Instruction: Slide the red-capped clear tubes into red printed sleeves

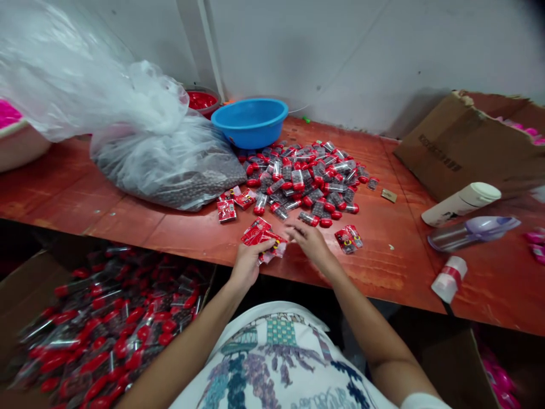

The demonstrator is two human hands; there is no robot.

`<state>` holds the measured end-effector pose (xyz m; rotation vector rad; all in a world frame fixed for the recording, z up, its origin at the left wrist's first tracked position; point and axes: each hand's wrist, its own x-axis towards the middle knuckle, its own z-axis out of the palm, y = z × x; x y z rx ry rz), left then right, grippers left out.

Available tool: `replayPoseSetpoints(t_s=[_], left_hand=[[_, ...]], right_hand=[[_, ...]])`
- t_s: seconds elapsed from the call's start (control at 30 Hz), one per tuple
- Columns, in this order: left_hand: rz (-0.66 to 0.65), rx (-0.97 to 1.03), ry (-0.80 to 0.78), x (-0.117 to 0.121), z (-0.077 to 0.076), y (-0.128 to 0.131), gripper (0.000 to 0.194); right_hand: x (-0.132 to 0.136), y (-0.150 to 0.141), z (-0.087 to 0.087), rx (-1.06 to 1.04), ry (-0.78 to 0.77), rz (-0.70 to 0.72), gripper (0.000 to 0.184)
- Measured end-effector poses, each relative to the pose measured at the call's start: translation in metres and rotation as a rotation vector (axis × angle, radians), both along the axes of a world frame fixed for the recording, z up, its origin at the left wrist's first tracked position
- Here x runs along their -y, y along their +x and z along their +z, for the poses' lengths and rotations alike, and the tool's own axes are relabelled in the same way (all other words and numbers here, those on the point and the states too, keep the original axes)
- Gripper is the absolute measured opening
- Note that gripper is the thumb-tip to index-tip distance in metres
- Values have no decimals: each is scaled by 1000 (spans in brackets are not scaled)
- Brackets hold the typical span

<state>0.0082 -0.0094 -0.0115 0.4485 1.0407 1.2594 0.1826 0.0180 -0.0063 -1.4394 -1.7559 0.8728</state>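
Note:
My left hand (251, 258) is closed on several red printed cards (256, 230), fanned out near the table's front edge. Close beside them, my right hand (309, 241) has its fingers bent together at the cards' right edge; whether something small is pinched there I cannot make out. Beyond both hands spreads a heap of small clear bottles with red caps (313, 179), filled with dark grey beads. More red cards (227, 211) lie left of the heap, and another red card pair (348, 239) rests right of my right hand.
A plastic bag of grey beads (170, 165) and a blue basin (250, 122) stand at the back. Below left is a box of packed red-capped bottles (114, 324). At right are a cardboard box (460, 147), a white flask (462, 203) and a clear purple-lidded bottle (470, 232).

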Motion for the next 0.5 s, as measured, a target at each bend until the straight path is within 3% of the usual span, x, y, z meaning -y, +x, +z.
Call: replayPoseSetpoints(t_s=[0.13, 0.27, 0.37, 0.5], left_hand=[[73, 103, -108, -6, 1, -1, 26], [81, 191, -189, -9, 4, -8, 22], [69, 249, -217, -11, 6, -13, 15], [73, 275, -238, -13, 6, -14, 11]], right_hand=[[-21, 9, 5, 607, -56, -286, 44], [-8, 6, 5, 822, -75, -237, 45], [16, 4, -4, 715, 0, -156, 31], [43, -1, -16, 179, 69, -81, 32]])
